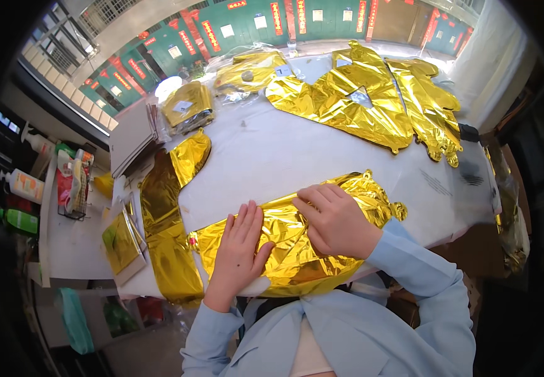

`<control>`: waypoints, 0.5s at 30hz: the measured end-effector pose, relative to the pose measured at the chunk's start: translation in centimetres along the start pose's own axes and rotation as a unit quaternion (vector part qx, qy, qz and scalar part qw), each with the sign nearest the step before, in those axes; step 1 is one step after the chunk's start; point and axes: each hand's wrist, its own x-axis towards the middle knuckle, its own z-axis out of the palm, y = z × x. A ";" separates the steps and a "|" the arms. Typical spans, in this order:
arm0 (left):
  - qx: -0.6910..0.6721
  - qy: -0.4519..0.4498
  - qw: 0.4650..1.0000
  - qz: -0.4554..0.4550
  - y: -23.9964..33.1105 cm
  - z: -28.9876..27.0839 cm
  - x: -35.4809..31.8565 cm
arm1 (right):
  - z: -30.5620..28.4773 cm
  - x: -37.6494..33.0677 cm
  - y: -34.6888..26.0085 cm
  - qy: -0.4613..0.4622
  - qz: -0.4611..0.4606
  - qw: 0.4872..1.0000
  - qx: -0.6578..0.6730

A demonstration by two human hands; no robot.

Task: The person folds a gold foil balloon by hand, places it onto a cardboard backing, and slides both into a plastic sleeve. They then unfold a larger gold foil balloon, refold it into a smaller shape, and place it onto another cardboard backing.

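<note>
A flat gold foil balloon (281,232) lies across the near part of the white table (247,151), creased and shiny, with small tabs at its right end. My left hand (239,248) rests palm down on its left part, fingers stretched out and thumb apart. Toward its middle, my right hand (333,220) has its fingers bent and drawn together against the foil. Part of the balloon is hidden beneath both hands. Just left of it lies another gold foil piece (165,229), bent like an angle, its edge close to the balloon's left end.
Large flat gold foil shapes (372,107) cover the far right. Clear bags of folded gold foil (187,103) stand at the back left beside cardboard sheets (132,138). A flat gold pack (123,245) sits at the left edge. Bottles (23,185) and a small basket (74,188) occupy a side shelf.
</note>
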 end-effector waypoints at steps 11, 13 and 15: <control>-0.001 -0.004 1.000 0.001 -0.1 0.1 -0.2 | -1.1 -3.0 2.8 -0.138 0.078 0.987 -0.007; -0.005 -0.004 1.000 0.001 -0.1 0.1 0.0 | -1.9 -3.8 4.0 -0.140 0.097 0.985 -0.028; -0.006 -0.007 1.000 -0.001 0.0 0.0 -0.1 | -2.2 -4.5 4.9 -0.146 0.129 0.980 -0.033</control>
